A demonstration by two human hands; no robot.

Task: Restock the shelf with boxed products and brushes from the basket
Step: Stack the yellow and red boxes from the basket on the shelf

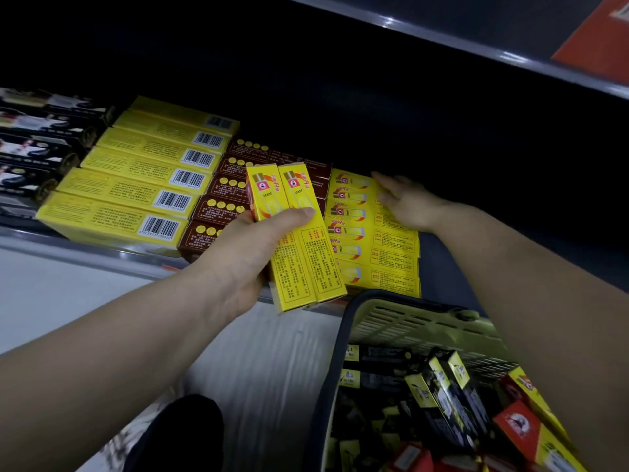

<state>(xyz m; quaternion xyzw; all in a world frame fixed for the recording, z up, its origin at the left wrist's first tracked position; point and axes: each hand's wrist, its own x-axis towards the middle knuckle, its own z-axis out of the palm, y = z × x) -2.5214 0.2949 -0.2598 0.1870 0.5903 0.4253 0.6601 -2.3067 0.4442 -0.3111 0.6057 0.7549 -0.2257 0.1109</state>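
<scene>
My left hand (250,248) grips two long yellow boxes (299,253) side by side, held in front of the shelf edge over the brown boxes. My right hand (405,202) rests with straight fingers on top of a row of matching yellow boxes (371,240) lying on the shelf (439,267). A green basket (408,321) with a dark rim sits at the lower right, holding several black, yellow and red boxes (449,396).
On the shelf, a row of brown boxes (218,202) lies left of the yellow row, then larger yellow barcode boxes (136,185), then black boxes (30,148) at far left. An upper shelf edge (442,39) runs overhead. Pale floor (68,294) lies below.
</scene>
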